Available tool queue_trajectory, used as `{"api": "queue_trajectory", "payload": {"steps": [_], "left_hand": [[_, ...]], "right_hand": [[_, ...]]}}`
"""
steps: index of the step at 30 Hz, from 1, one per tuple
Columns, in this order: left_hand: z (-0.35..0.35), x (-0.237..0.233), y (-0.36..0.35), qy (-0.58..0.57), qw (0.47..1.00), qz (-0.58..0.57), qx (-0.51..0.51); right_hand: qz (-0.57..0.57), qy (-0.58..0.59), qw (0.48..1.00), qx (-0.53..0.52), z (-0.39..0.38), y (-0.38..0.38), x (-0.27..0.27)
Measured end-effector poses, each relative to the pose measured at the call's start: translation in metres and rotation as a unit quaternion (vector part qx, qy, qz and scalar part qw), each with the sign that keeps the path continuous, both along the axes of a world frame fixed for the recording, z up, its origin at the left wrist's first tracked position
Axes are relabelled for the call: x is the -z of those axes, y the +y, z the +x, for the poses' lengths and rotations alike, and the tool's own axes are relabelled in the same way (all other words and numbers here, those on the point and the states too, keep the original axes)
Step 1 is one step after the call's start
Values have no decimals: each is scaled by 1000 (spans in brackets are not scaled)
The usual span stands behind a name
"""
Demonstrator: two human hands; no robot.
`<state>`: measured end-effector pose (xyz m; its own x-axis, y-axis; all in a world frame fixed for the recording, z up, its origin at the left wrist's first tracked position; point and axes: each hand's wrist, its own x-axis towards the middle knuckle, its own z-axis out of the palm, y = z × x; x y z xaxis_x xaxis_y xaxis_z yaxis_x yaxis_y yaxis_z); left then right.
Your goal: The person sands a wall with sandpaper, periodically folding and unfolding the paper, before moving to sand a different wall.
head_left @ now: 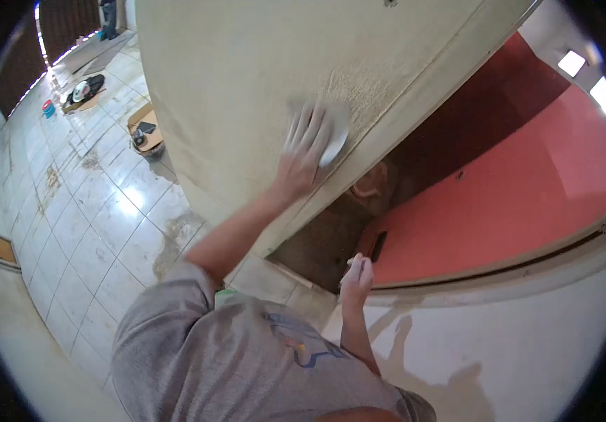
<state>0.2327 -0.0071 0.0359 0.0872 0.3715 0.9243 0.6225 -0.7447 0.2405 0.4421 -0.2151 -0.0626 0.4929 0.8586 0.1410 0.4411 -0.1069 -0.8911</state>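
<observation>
My left hand point(306, 144) is stretched up to the beige wall panel point(233, 63), blurred by motion. Its fingers lie over a pale flat piece point(335, 144) pressed to the surface, its white edge showing at the right. A rough, textured patch point(363, 88) is on the panel just above and to the right of this hand. My right hand point(357, 278) is low, in front of my chest and near the white ledge, dusted white. Its fingers are closed around something small that I cannot make out.
Right of the panel's edge is an opening with a red surface point(500, 169) and a brown area. The tiled floor point(85, 246) at the left has stains, an open box point(150, 130), a blue-and-red container point(48, 108) and a dark bundle point(92, 86). A person's legs point(108, 20) show at the top left.
</observation>
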Motion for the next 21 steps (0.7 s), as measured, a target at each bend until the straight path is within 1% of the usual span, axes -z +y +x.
{"api": "queue_trajectory", "payload": {"steps": [1,2,3,4,5,6,7,8,10,11,12,13,15,17,18,19,21], "left_hand": [[-5,-48,0,-24,999,23,28],[-11,-91,4,-27,997,45,48],[-16,-116,5,-30,995,68,69],[-19,-121,4,-20,995,70,67],[-22,-124,6,-7,995,78,65],[-24,-126,11,5,994,89,62],[-25,-116,13,4,996,59,68],[-27,-92,8,4,997,29,74],[-31,-34,5,18,997,-32,66],[-35,5,-1,34,995,-72,54],[-43,35,-10,45,990,-107,73],[-54,67,-16,81,982,-156,76],[-76,150,-18,113,973,-184,78],[-104,198,-19,97,962,-249,51],[-110,203,-25,86,955,-283,33],[-111,206,-27,59,956,-286,31],[-120,203,-19,16,958,-286,27]], "right_hand": [[-22,13,999,25,-4,0,-8],[-1,17,1000,26,-13,1,-15],[21,21,999,28,-22,2,-21],[44,26,998,32,-32,0,-25],[17,20,999,33,-39,-1,-25],[17,14,999,41,-48,-1,-22],[16,9,999,51,-57,-1,-18],[16,4,998,60,-67,-1,-14],[97,-87,988,82,-98,0,-11],[43,-81,992,88,-106,-6,-2],[-16,-74,993,92,-113,-15,6],[-37,-80,993,82,-121,-18,10],[-98,-90,989,68,-137,-34,12],[-127,-47,987,82,-156,-33,4],[-142,-28,986,84,-159,-34,0],[-137,-50,987,73,-158,-35,11],[-101,-80,990,49,-165,-32,8]]}}
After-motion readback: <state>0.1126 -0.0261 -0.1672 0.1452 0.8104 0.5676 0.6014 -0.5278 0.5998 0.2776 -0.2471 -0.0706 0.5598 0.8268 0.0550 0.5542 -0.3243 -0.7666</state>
